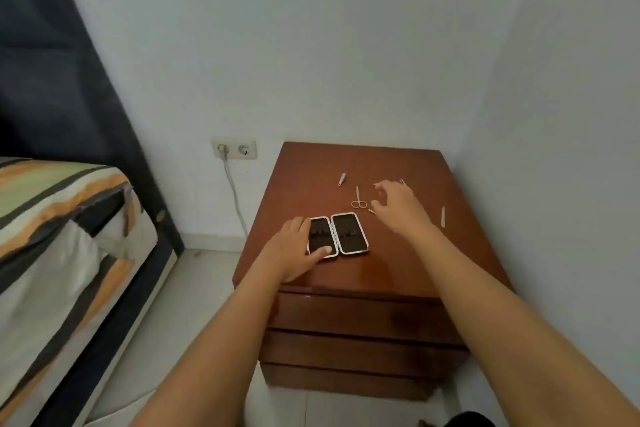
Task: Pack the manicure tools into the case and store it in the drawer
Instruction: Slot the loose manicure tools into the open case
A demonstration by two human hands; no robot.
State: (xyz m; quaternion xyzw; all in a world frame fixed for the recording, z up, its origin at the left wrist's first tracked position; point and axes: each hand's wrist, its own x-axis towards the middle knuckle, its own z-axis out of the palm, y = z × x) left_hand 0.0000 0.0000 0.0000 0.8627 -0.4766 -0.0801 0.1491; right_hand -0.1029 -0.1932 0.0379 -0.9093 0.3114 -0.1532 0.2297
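Note:
A small manicure case [346, 234] lies opened flat on the brown nightstand [398, 260], both dark-lined halves facing up. My left hand [294, 248] rests on its left half, thumb and fingers around the edge. Behind the case lie small scissors [358, 200], a short metal tool [341, 179] further back left, and a pale file [443, 217] at the right. My right hand [398, 206] hovers over the tabletop just right of the scissors, fingers spread and curled, holding nothing. A thin tool tip [371, 210] shows beneath it.
The nightstand has three shut drawers [360, 319] in its front. It stands in a corner, with walls behind and to the right. A bed [62, 236] with a striped cover is on the left, and a wall socket [234, 149] with a cable hangs between them.

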